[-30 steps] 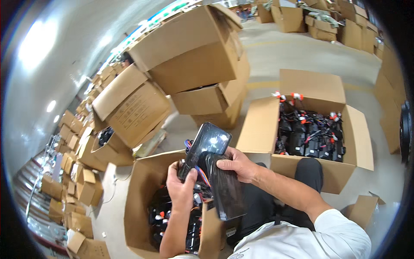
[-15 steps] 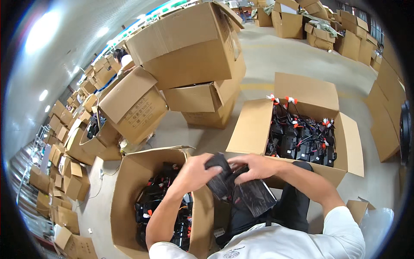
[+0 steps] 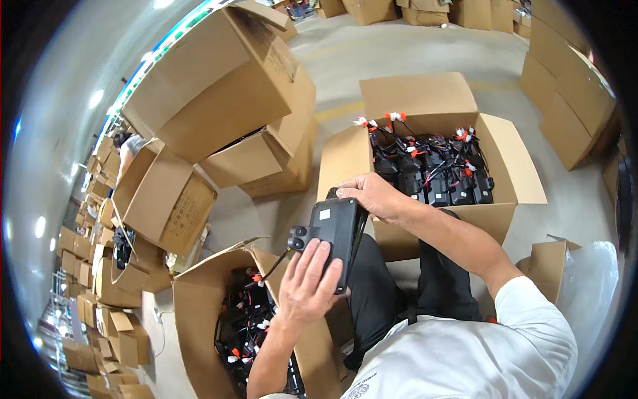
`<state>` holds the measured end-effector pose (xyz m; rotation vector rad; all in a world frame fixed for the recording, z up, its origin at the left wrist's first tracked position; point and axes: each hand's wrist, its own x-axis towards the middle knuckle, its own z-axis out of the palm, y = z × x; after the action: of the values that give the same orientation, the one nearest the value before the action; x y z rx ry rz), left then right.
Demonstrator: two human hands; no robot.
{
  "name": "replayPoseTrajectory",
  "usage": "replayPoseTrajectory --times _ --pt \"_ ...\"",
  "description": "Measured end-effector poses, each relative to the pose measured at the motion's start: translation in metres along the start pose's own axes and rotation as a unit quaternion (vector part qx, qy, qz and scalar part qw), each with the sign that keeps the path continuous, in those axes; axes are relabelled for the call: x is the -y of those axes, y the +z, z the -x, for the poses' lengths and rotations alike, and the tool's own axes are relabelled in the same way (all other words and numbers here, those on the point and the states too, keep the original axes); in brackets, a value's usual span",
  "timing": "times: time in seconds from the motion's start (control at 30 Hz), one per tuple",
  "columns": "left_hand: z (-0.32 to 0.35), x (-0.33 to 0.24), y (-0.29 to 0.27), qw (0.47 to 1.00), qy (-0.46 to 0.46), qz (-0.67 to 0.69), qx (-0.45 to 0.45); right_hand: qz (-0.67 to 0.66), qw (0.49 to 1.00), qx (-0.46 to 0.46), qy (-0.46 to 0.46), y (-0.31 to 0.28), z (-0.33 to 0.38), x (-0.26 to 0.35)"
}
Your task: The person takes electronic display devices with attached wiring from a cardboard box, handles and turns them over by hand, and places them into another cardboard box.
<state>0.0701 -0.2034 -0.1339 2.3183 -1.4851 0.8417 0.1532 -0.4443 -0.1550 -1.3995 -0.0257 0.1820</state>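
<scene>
Between my two hands is a flat black plastic case (image 3: 335,223) with a small white label and two round cable fittings on its side. A black cable runs from the fittings down toward the near-left carton. My left hand (image 3: 309,282) lies over the lower part of the case with its fingers spread across its face; the thumb is hidden. Gripping the upper end, my right hand (image 3: 372,196) has its thumb and fingers around the edge. To the left stands an open carton (image 3: 193,312) holding several black units with wires and red and white connectors.
Ahead on the right stands another open carton (image 3: 419,100), packed with similar black cases and wires. Large stacked cartons (image 3: 206,86) rise at the front left. Clear plastic film (image 3: 591,272) hangs at the right, and a person (image 3: 129,149) is far left.
The case has been turned upright, its labelled face now showing. My left hand shifted from its upper end to its lower part. The view swung, moving the cartons left.
</scene>
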Motion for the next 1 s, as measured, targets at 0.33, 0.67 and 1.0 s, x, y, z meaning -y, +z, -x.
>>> replayPoseTrajectory --times 0.33,0.67,1.0 --pt "0.001 -0.02 0.021 0.984 -0.071 0.136 -0.09 -0.091 0.995 0.039 0.028 -0.017 0.049 -0.009" --pt "0.0 -0.069 0.053 0.771 -0.492 0.378 -0.146 -0.092 0.965 -0.157 -0.191 0.0 0.102 -0.057" --pt "-0.059 -0.059 0.03 0.694 -0.592 0.408 0.04 0.069 0.952 -0.139 -0.263 -0.053 0.1 -0.018"
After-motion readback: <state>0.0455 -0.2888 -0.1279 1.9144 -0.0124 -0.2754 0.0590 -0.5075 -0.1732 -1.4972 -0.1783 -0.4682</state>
